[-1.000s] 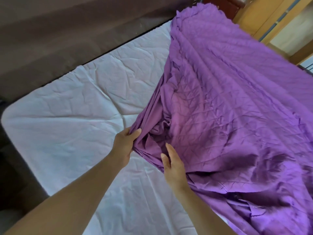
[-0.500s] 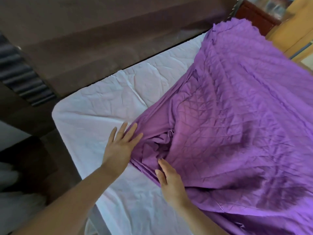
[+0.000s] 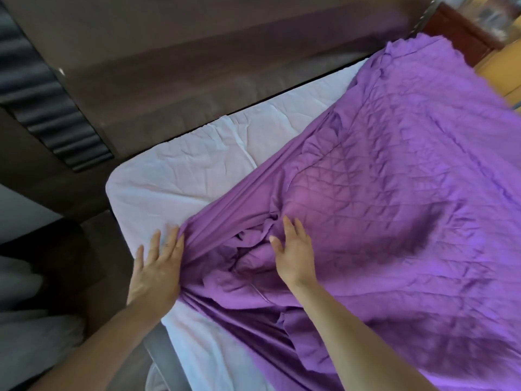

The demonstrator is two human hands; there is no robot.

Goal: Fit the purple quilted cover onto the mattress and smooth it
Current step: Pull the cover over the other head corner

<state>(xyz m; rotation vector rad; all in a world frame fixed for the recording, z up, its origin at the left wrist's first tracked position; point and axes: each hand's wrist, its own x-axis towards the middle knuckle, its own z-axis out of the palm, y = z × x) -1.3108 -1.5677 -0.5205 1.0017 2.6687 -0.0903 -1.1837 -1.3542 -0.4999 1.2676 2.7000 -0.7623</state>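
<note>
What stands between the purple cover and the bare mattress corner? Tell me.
Nothing visible. The white mattress corner lies bare ahead of the purple cover; the left hand touches its bunched edge, the right hand rests on it.

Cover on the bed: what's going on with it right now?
A person is fitting the purple cover onto the mattress. The cover lies over the right part of the mattress and is bunched into folds near the person. The mattress corner is bare white and not yet covered. The left hand lies flat with straight fingers against the bunched edge, partly on the mattress. The right hand presses flat on the folds.
</note>
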